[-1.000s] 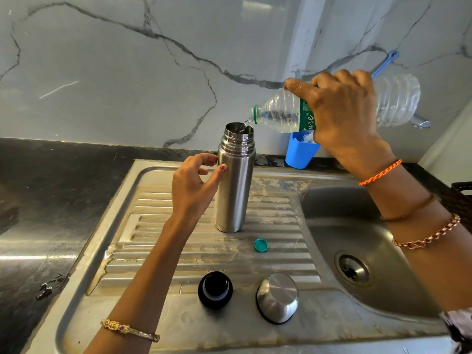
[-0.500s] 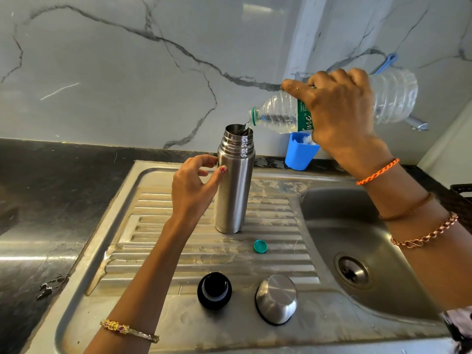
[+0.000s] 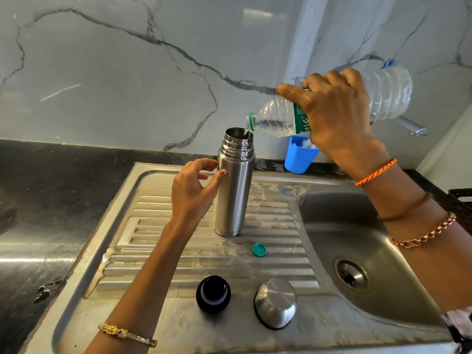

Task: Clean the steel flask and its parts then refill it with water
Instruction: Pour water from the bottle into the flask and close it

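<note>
Head view puts the flask [image 3: 234,185] upright on the ribbed drainboard [image 3: 158,226], left of the basin [image 3: 357,226], its long axis vertical and its mouth open at the top. The bottle [image 3: 332,108] lies nearly level above and to the right of it, neck down a little, with its mouth just over the right side of the flask's rim. That is the relation your pour depends on: bottle mouth over flask mouth, with the flask standing straight beneath. A thin run of water seems to pass between them, though it is too fine to be sure.

Your right hand [image 3: 334,116] is wrapped round the bottle's middle, over the green label, fingers curled across the top and gripping firmly. Your left hand [image 3: 194,192] is the nearer one to the flask, on its left side at mid-height. Its fingers are loosely curled and spread; the thumb tip and a fingertip touch the wall lightly, steadying it instead of clasping it. I judge the refill is under way; how full the flask is cannot be told from here.

Nearer to you on the steel lie the green cap [image 3: 259,249], the black stopper [image 3: 213,294] and the steel cup [image 3: 275,302], all apart from the flask. A blue holder [image 3: 298,157] stands behind, by the wall.
</note>
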